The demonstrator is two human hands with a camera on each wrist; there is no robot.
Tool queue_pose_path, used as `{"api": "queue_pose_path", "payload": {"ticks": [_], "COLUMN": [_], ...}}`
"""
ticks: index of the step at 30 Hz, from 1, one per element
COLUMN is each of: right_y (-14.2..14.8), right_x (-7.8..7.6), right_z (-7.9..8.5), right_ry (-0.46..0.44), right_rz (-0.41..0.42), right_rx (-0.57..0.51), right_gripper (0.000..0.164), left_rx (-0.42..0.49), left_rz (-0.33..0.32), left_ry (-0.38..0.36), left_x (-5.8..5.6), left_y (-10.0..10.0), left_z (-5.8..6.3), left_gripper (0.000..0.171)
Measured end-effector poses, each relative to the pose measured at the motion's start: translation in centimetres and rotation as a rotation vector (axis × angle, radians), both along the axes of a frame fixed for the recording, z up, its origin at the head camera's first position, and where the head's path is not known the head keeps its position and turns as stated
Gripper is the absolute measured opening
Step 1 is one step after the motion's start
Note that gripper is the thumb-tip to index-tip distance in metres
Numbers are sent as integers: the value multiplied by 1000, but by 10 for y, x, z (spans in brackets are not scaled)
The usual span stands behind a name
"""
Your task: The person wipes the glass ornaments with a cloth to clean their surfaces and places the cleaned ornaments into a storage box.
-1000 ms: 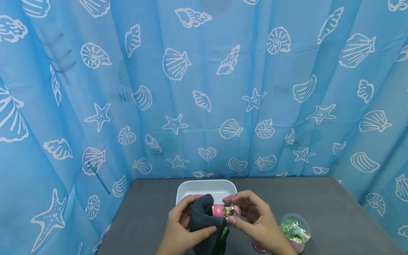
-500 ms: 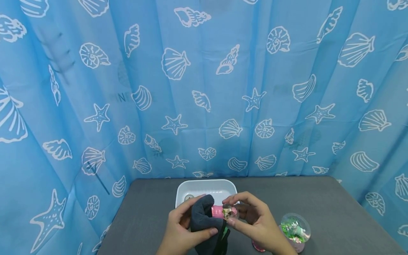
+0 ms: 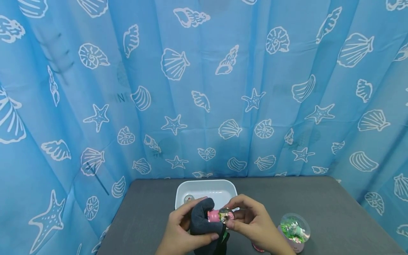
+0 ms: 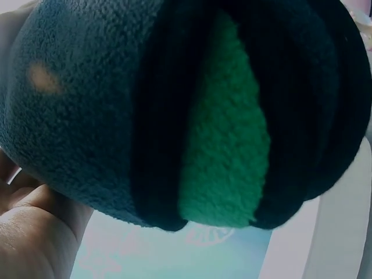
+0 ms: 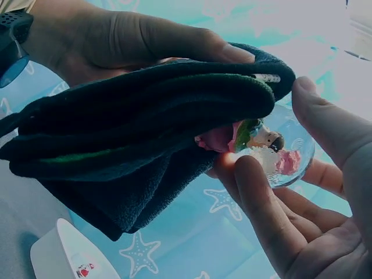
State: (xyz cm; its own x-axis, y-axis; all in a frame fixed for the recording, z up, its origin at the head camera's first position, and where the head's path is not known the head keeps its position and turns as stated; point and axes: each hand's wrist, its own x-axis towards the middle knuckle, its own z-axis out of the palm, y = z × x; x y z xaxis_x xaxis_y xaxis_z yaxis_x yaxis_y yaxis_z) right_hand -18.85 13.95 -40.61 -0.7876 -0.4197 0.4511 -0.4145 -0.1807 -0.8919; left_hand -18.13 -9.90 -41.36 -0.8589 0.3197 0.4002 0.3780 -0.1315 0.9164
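A small snow globe with a pink base (image 3: pixel 213 216) and figures inside its clear dome (image 5: pixel 299 148) lies on its side between the hands. My left hand (image 3: pixel 180 226) grips a folded dark grey towel (image 3: pixel 200 221) wrapped about the base, its thumb on the front of the cloth. In the left wrist view a green patch (image 4: pixel 226 139) shows between the towel's dark edges. My right hand (image 3: pixel 251 219) holds the dome by its fingertips and thumb from the right. The base's far end is hidden inside the towel.
Behind the hands stands a white tray (image 3: pixel 205 181) with a small round item (image 3: pixel 188 198) in it. At right is a larger snow globe (image 3: pixel 294 228) with green contents. A pink-edged thing (image 3: pixel 258 249) is mostly covered by the right wrist. A blue shell-print curtain (image 3: pixel 204 141) hangs behind the grey table.
The right hand and the snow globe have shifted slightly left and down, closer to the towel. The left hand has sunk a little, and the round item in the tray has come into view.
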Motion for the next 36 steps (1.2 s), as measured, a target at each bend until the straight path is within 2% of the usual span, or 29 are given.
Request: {"api": "queue_pose_path", "payload": {"ticks": [7, 11, 17, 20, 24, 28, 30, 36], "right_y": [-2, -2, 0, -1, -2, -4, -5, -3], "right_x": [-1, -1, 0, 1, 1, 3, 4, 3], "right_z": [-2, -3, -2, -2, -2, -2, -2, -1], "right_ry": [17, 11, -26, -35, 40, 156, 198, 266], "right_rz": [44, 30, -15, 1, 36, 34, 22, -21], "right_rx": [5, 33, 116, 105, 79, 119, 143, 214], "right_gripper": [21, 19, 19, 21, 29, 47, 52, 47], "left_rx": [-11, -13, -29, -19, 26, 54, 58, 53], "left_rz": [-30, -33, 9, 30, 66, 109, 116, 66], "left_ry": [89, 97, 136, 127, 123, 164, 158, 134], "left_x": [-1, -1, -1, -1, -2, -3, -3, -3], "left_y": [1, 1, 0, 1, 1, 0, 0, -4], "left_z": [-3, -4, -5, -5, -6, -7, -6, -4], "left_gripper": [64, 63, 61, 58, 58, 57, 57, 56]}}
